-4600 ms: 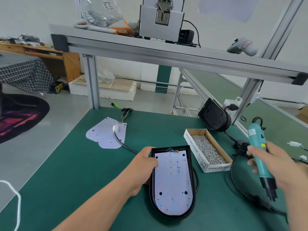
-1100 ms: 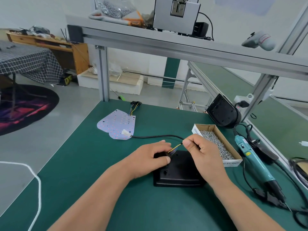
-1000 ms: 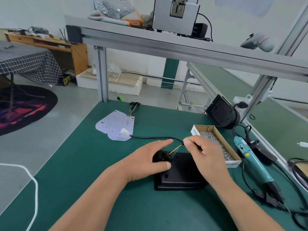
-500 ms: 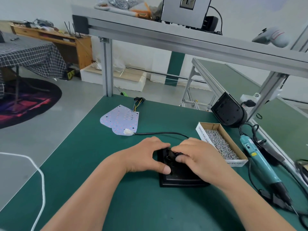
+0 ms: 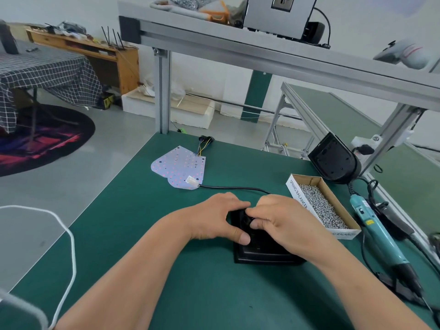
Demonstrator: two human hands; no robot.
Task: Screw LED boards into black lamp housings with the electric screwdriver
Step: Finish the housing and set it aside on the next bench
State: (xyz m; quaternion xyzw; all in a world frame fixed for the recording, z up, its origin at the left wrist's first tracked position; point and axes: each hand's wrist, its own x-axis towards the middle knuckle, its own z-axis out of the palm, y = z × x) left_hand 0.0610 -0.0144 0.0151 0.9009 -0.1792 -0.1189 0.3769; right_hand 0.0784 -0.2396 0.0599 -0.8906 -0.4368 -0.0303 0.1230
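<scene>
A black lamp housing (image 5: 262, 252) lies back-up on the green table, mostly covered by both hands. My left hand (image 5: 214, 217) grips its far left corner, thumb on the back. My right hand (image 5: 283, 220) lies over the far end with fingers curled at the cable entry; what they pinch is hidden. A black cable (image 5: 233, 187) runs from there to a white connector (image 5: 191, 181) resting on loose white LED boards (image 5: 179, 167). The teal electric screwdriver (image 5: 378, 236) lies on the table at the right, untouched.
An open cardboard box of screws (image 5: 320, 206) sits right of the housing. A second black housing (image 5: 333, 160) leans against the aluminium frame post at the back right. A white cord (image 5: 69, 236) hangs at the left edge. Overhead runs a metal shelf beam (image 5: 262, 53).
The housing now lies back-up and the screwdriver has been put down at the right. My right hand, which held the coloured wires up a second ago, has dropped onto the housing's far end.
</scene>
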